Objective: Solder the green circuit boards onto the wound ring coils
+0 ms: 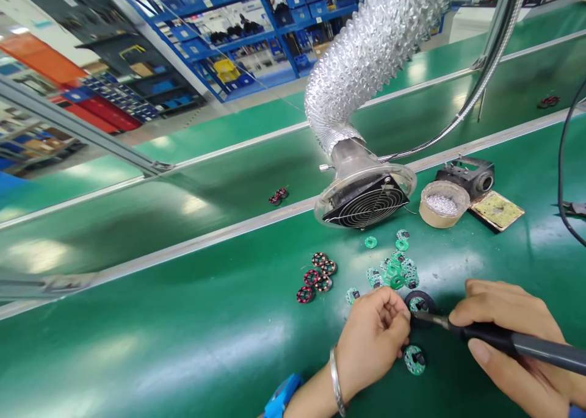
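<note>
My right hand (510, 305) grips the dark handle of a soldering iron (540, 348). The iron's tip reaches left over a small round circuit board (418, 305) that sits in a black ring holder (430, 300). At the holder's left edge is my left hand (373, 338), its thumb and fingertips pressed together. Whatever lies in that pinch is too small or hidden to name. Another green board (414, 360) with a black part on it lies just below the holder. Several more green ring-shaped boards (396, 270) are heaped behind the hands.
Several copper-wound rings (323, 283) lie left of the boards. A fume extractor hood (366, 201) hangs from a silver duct (357, 70). Back right stand a tub (437, 213) of silvery bits, a soldering iron stand (467, 175) and a yellow sponge tray (497, 209).
</note>
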A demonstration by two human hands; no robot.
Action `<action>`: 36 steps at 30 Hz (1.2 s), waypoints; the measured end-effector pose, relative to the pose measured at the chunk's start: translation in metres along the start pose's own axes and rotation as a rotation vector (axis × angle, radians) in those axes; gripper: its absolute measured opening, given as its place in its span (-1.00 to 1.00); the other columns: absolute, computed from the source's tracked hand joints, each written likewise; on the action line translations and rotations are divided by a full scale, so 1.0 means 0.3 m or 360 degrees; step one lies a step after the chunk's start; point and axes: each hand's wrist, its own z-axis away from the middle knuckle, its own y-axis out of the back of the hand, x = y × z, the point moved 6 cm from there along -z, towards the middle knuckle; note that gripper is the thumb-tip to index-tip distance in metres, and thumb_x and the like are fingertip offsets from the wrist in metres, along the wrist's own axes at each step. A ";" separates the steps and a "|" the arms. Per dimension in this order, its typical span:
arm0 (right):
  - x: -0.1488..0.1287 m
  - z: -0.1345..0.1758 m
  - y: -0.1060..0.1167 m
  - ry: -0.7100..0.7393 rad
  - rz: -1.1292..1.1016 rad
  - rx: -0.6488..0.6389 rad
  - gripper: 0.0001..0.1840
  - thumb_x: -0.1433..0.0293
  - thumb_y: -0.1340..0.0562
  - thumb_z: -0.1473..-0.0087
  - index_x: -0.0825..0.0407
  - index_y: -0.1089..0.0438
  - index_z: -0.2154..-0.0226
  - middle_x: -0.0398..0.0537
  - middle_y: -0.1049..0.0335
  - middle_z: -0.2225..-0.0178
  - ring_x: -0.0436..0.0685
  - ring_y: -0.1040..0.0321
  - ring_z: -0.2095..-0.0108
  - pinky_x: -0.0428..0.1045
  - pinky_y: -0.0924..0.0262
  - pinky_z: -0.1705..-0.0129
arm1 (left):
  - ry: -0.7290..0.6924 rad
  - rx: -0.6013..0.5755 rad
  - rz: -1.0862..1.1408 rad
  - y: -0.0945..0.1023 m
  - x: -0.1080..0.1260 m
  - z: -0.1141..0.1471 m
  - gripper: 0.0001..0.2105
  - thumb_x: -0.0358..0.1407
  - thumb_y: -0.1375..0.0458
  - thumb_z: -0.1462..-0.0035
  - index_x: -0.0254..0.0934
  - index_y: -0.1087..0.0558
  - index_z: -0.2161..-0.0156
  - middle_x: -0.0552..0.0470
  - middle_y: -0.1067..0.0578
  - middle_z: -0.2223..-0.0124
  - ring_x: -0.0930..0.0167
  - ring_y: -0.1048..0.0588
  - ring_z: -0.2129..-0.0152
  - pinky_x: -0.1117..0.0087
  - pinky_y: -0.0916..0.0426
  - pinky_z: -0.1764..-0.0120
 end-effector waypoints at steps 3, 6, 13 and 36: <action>0.003 -0.001 -0.006 -0.0013 -0.0004 -0.0027 -0.76 0.52 -0.09 -0.01 0.03 -0.32 0.23 -0.11 -0.33 0.53 0.04 -0.19 0.60 -0.02 -0.04 0.54 | -0.0020 0.0008 -0.0026 0.001 0.006 0.000 -0.96 -0.43 -0.06 0.00 -0.29 -0.32 0.44 0.15 -0.38 0.63 0.55 -0.32 0.74 0.59 -0.23 0.67; 0.002 -0.001 -0.005 -0.0010 -0.0013 -0.0021 -0.76 0.53 -0.08 0.00 0.04 -0.32 0.24 -0.12 -0.30 0.55 0.02 -0.17 0.60 -0.03 -0.03 0.54 | -0.0044 0.0024 -0.0043 0.003 0.012 0.001 -0.95 -0.44 -0.06 0.00 -0.29 -0.32 0.45 0.16 -0.37 0.63 0.55 -0.34 0.73 0.58 -0.22 0.66; -0.011 -0.002 -0.007 -0.0027 -0.0016 -0.0003 -0.76 0.55 -0.08 0.02 0.03 -0.32 0.26 -0.15 -0.26 0.58 0.01 -0.15 0.61 -0.03 -0.03 0.54 | -0.0094 0.0059 -0.0108 0.005 0.024 0.003 -0.91 -0.47 -0.03 0.01 -0.29 -0.32 0.47 0.16 -0.36 0.63 0.55 -0.34 0.74 0.57 -0.21 0.64; -0.002 0.010 -0.008 -0.0062 -0.0066 0.0194 -0.79 0.51 -0.08 0.03 0.04 -0.35 0.31 -0.11 -0.28 0.58 0.03 -0.12 0.62 -0.02 0.05 0.55 | -0.0208 0.0156 -0.0240 0.011 0.040 0.006 -0.91 -0.45 -0.04 0.00 -0.28 -0.33 0.49 0.15 -0.36 0.62 0.55 -0.32 0.71 0.55 -0.18 0.61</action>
